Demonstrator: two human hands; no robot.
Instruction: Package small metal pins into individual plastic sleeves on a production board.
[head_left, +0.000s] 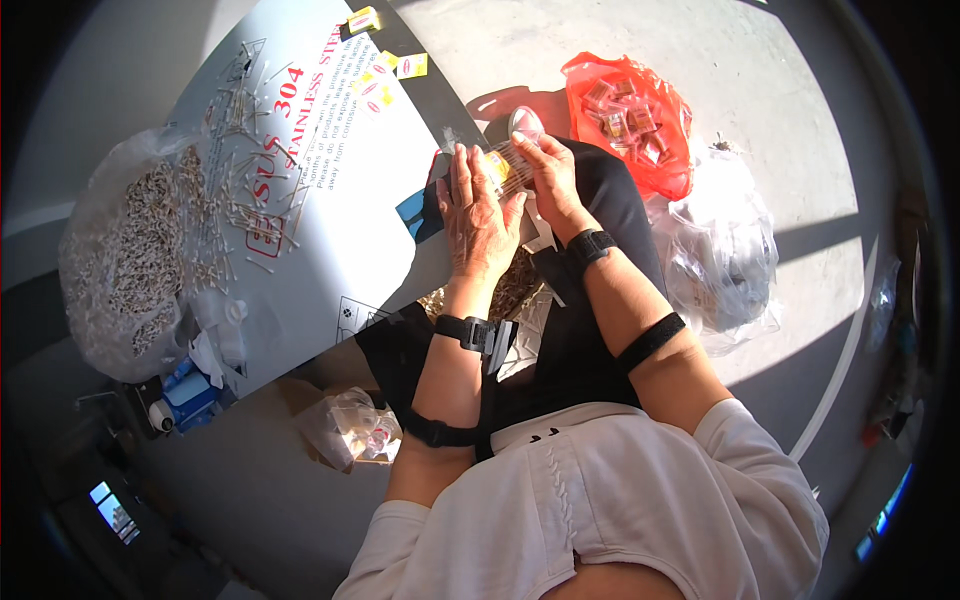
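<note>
Between my two hands, above my lap, is a clear packet of thin sticks (516, 172) with a yellow label. My right hand (553, 178) grips it from the right, thumb on top and the other fingers partly hidden. On the other side, my left hand (480, 218) holds its left end, the long fingers nearly straight and the thumb at the lower edge. Below the hands, loose sticks (518, 282) show in a container by my lap. To the left, scattered cotton swabs (240, 190) lie on the steel-sheet tabletop (345, 235).
A big clear bag of cotton swabs (140, 260) rests at the table's left. Yellow cards (385, 80) lie at its far edge. On the floor to the right stand a red bag of small packets (630, 125) and a white plastic bag (718, 245). An open carton (350, 430) sits below the table.
</note>
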